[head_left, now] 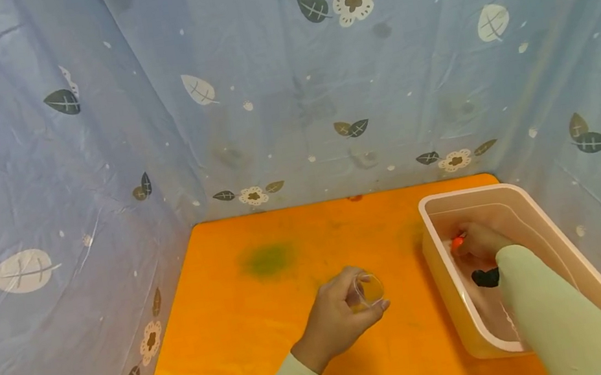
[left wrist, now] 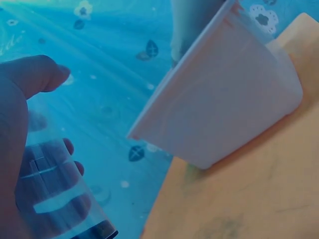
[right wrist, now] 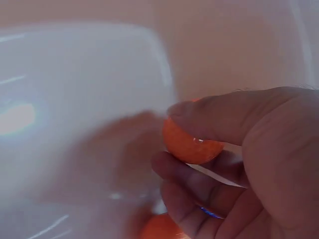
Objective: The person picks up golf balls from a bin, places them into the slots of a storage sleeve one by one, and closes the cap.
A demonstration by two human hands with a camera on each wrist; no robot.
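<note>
My left hand (head_left: 335,316) grips a clear, see-through cup (head_left: 370,290) above the orange table, left of a pale pink plastic bin. In the left wrist view, the thumb and fingers curl round the side of the cup (left wrist: 57,196). Down inside the bin (head_left: 456,313), my right hand (head_left: 482,243) pinches a small orange ball (right wrist: 192,147) between thumb and fingers. Another orange ball (right wrist: 162,227) lies below those fingers on the bin's floor, partly cut off by the frame edge.
The bin stands at the right side of the orange tabletop (head_left: 275,323), which has a green stain (head_left: 268,259). Patterned blue sheeting (head_left: 276,106) hangs at the back and both sides. A black wrist device (head_left: 486,278) shows at my right wrist.
</note>
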